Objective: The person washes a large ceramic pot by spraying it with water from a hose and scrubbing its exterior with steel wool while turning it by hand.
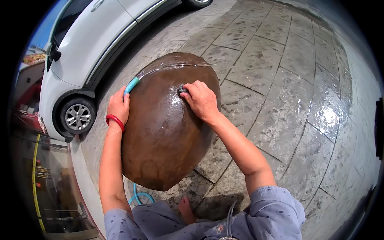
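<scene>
A large brown, rounded object [164, 132] with a wet, shiny surface stands in front of me; its exact kind does not show. My left hand [119, 106], wearing a red bangle [115, 122], grips a blue-green hose [131, 85] at the object's left edge. Water streams from the nozzle across the far part of the brown surface. On the upper right side, my right hand [201, 100] pinches a small dark scouring pad [183, 90] against the wet surface. Most of the pad is hidden by the fingers.
Wet grey paving [264, 76] surrounds the brown object. A white car [100, 44] is parked at the upper left, its wheel [78, 115] near the paving's edge. More blue hose [140, 196] loops near my bare foot [186, 210]. Shelves with goods [48, 176] show at the lower left.
</scene>
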A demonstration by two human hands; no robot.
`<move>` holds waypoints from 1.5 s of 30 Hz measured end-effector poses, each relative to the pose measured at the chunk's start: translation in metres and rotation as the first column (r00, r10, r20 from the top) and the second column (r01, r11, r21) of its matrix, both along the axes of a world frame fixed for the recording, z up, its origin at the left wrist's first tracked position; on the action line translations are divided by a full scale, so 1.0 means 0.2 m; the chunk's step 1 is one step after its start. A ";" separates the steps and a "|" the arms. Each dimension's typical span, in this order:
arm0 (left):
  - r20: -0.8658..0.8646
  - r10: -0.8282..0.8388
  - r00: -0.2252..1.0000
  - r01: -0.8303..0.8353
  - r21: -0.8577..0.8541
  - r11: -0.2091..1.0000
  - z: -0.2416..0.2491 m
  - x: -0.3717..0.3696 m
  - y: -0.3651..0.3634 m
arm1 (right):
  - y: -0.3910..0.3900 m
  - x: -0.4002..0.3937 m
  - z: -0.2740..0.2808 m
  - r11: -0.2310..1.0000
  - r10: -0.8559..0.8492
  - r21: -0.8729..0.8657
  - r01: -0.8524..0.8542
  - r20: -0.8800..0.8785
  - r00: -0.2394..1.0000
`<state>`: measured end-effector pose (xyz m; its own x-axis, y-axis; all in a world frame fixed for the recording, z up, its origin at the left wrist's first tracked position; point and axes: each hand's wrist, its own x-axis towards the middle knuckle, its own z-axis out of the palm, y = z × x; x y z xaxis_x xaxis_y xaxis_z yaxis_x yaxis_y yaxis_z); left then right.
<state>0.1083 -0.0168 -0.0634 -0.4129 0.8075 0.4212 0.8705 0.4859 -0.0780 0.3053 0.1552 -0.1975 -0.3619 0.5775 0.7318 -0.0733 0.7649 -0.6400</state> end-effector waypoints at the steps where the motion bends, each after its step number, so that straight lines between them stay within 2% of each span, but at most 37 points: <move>1: 0.010 0.171 0.985 -0.171 0.005 0.985 -0.01 -0.02 -0.01 | 0.00 0.00 -0.01 1.000 0.008 -0.001 -0.008 0.003 1.000; 3: 0.044 0.104 0.994 -0.105 0.016 0.994 -0.02 -0.08 -0.04 | 0.00 -0.05 0.00 0.997 -0.036 -0.066 0.038 0.030 0.999; 5: 0.098 0.111 0.989 -0.112 0.004 0.994 0.00 -0.05 -0.03 | -0.14 -0.05 0.12 0.995 0.029 0.100 -0.032 0.033 0.999; 6: 0.095 0.113 0.989 -0.114 0.007 0.993 0.00 -0.06 -0.03 | -0.22 -0.06 0.19 0.967 0.137 0.213 -0.137 0.013 0.990; 7: 0.090 0.091 0.992 -0.092 0.017 0.996 -0.01 -0.07 -0.04 | -0.28 -0.07 0.22 0.932 0.150 0.320 -0.173 0.096 0.984; 9: 0.082 0.068 0.994 -0.070 0.020 0.997 -0.01 -0.09 -0.04 | -0.18 -0.11 0.25 0.918 0.247 0.298 -0.262 0.089 0.965; 11: 0.092 0.065 0.994 -0.064 -0.005 0.998 0.01 -0.07 -0.04 | 0.08 -0.19 0.17 0.997 0.025 0.065 -0.033 0.119 0.993; 13: 0.113 0.071 0.991 -0.072 0.001 0.997 0.02 -0.04 -0.02 | 0.20 -0.21 0.18 0.985 0.014 -0.167 0.034 0.277 0.961; 14: 0.134 0.075 0.988 -0.074 -0.010 0.997 0.03 -0.04 0.00 | 0.13 -0.23 0.14 0.998 -0.041 -0.043 0.051 0.191 0.981; 15: 0.132 0.073 0.989 -0.073 -0.004 0.997 0.02 -0.05 0.01 | -0.01 -0.22 0.18 0.993 0.033 0.109 -0.042 0.079 0.996; 16: 0.116 0.065 0.991 -0.066 0.004 0.998 0.01 -0.07 0.00 | -0.18 -0.19 0.25 0.943 0.167 0.282 -0.180 0.068 0.984; 17: 0.099 0.059 0.993 -0.060 0.004 0.998 -0.01 -0.08 0.00 | -0.33 -0.17 0.28 0.888 0.203 0.395 -0.233 0.116 0.972; 19: 0.095 0.029 0.995 -0.031 0.017 0.999 -0.01 -0.08 -0.01 | -0.27 -0.17 0.29 0.895 0.289 0.335 -0.295 0.068 0.955; 20: 0.098 0.004 0.995 -0.008 0.041 0.999 -0.01 -0.07 -0.02 | -0.14 -0.19 0.27 0.932 0.219 0.287 -0.222 0.042 0.975; 21: 0.098 0.008 0.995 -0.012 0.041 0.999 0.00 -0.07 -0.03 | 0.02 -0.22 0.24 0.981 0.138 0.128 -0.149 0.091 0.986; 22: 0.100 0.028 0.995 -0.030 0.023 0.999 0.01 -0.06 -0.03 | 0.18 -0.26 0.17 0.997 -0.015 0.073 0.005 0.133 0.991; 23: 0.101 0.046 0.994 -0.046 0.001 0.999 0.02 -0.05 -0.03 | 0.31 -0.29 0.11 0.996 -0.042 -0.067 0.061 0.253 0.966; 25: 0.090 0.022 0.996 -0.023 0.021 1.000 0.00 -0.08 -0.02 | 0.21 -0.29 0.13 0.996 -0.055 -0.055 0.068 0.210 0.976; 26: 0.084 0.000 0.996 -0.003 0.035 0.999 -0.01 -0.09 -0.02 | 0.07 -0.27 0.18 0.997 -0.013 0.075 0.004 0.122 0.992; 27: 0.089 -0.003 0.996 0.001 0.031 1.000 -0.02 -0.09 -0.02 | -0.09 -0.22 0.25 0.982 0.100 0.155 -0.112 0.082 0.992; 28: 0.093 -0.002 0.996 -0.001 0.034 0.999 -0.02 -0.10 -0.02 | -0.26 -0.18 0.28 0.931 0.234 0.270 -0.246 0.075 0.969; 29: 0.093 -0.001 0.996 -0.003 0.035 0.999 -0.02 -0.11 -0.03 | -0.41 -0.15 0.27 0.875 0.277 0.381 -0.298 0.111 0.954; 31: 0.066 -0.019 0.998 0.016 0.045 0.999 -0.01 -0.11 -0.04 | -0.38 -0.08 0.28 0.849 0.339 0.383 -0.364 0.134 0.931; 32: 0.092 -0.004 0.996 0.003 0.021 1.000 0.00 -0.10 -0.05 | -0.24 -0.10 0.26 0.909 0.283 0.294 -0.297 0.090 0.955; 33: 0.122 0.010 0.992 -0.011 0.003 1.000 0.01 -0.08 -0.06 | -0.07 -0.13 0.20 0.976 0.156 0.145 -0.163 0.057 0.986; 34: 0.131 0.004 0.991 -0.005 0.008 1.000 0.00 -0.08 -0.07 | 0.11 -0.14 0.13 1.000 0.022 -0.018 -0.019 0.186 0.982; 35: 0.140 -0.009 0.990 0.006 0.016 1.000 0.00 -0.10 -0.07 | 0.26 -0.14 0.05 0.974 -0.015 -0.208 0.086 0.322 0.947; 37: 0.110 -0.061 0.992 0.058 0.028 0.998 -0.01 -0.13 -0.06 | 0.29 -0.13 -0.04 0.925 -0.073 -0.339 0.173 0.289 0.955; 38: 0.086 -0.060 0.995 0.057 0.035 0.998 -0.02 -0.13 -0.06 | 0.17 -0.14 -0.05 0.956 -0.144 -0.226 0.187 0.192 0.971; 39: 0.062 -0.054 0.997 0.052 0.037 0.998 -0.02 -0.14 -0.06 | 0.01 -0.11 0.02 0.989 -0.115 -0.081 0.120 0.064 0.991; 40: 0.058 -0.071 0.996 0.069 0.041 0.997 -0.02 -0.15 -0.06 | -0.14 -0.07 0.11 0.998 0.011 0.067 -0.011 -0.002 1.000; 41: 0.096 -0.032 0.995 0.032 0.008 0.999 0.00 -0.13 -0.05 | -0.27 -0.04 0.16 0.971 0.118 0.207 -0.123 0.040 0.992; 43: 0.097 -0.027 0.995 0.027 0.008 1.000 -0.01 -0.15 -0.07 | -0.17 -0.07 0.13 0.989 0.105 0.111 -0.096 -0.075 0.992; 45: 0.095 -0.062 0.994 0.060 0.021 0.998 -0.01 -0.16 -0.08 | 0.12 -0.14 -0.02 0.984 -0.132 -0.121 0.131 -0.001 0.991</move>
<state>0.0753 -0.0322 -0.0660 -0.4024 0.8248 0.3972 0.9015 0.4324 0.0154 0.2766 0.1789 -0.2023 -0.2708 0.7041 0.6565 0.0169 0.6853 -0.7280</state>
